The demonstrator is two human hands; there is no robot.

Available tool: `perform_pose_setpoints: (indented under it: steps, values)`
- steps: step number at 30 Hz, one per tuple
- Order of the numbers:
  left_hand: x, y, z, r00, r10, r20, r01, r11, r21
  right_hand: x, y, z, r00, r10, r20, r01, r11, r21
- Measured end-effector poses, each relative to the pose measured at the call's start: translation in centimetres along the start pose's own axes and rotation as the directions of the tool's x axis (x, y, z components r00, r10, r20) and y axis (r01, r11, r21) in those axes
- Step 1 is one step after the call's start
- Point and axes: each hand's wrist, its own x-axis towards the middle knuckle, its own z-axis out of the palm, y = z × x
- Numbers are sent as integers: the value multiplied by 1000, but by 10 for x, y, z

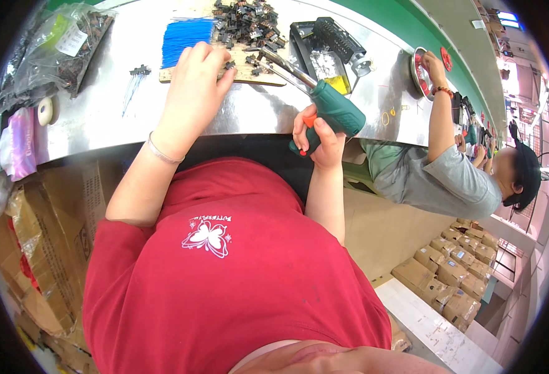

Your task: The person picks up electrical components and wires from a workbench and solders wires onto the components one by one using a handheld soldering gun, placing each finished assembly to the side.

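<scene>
My right hand (321, 138) is wrapped around the handle of a green pistol-grip soldering gun (340, 111). Its metal barrel slants up and left toward a wooden board (249, 76). Over that board, my left hand (201, 87) is closed, with a small black switch (229, 65) showing between thumb and forefinger; the other fingertips are partly hidden. A bundle of blue wires (186, 38) lies just behind my left hand. Heaped beside the wires are many small black switches (246, 22). One switch with pale wires attached (138, 71) rests on the metal table left of my hand.
A clear bag of dark parts (75, 59) lies at left, near a white rounded object (45, 111) and a purple package (22, 146). Behind the soldering gun stands a black tray (300, 34) holding white pieces. To the right, a co-worker's hand (434, 68) touches a round reel (421, 71).
</scene>
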Motion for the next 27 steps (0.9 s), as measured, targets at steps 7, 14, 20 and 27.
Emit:
perform_pose_setpoints:
  steps: [7,14,20,27]
  values:
    - [1,-11,-13,994,30,106,-23,997,-70,0,-1,0,999,33,-25,-31,998,55]
    - [-1,-19,-26,983,94,156,-84,994,-65,1,-1,1,1000,27,4,-28,997,74]
    - [1,-26,-35,974,76,213,-49,990,-129,-1,-1,3,999,16,-30,-17,999,-41]
    - [6,-41,-37,996,73,45,-78,990,119,1,-1,-1,999,51,0,-51,998,47]
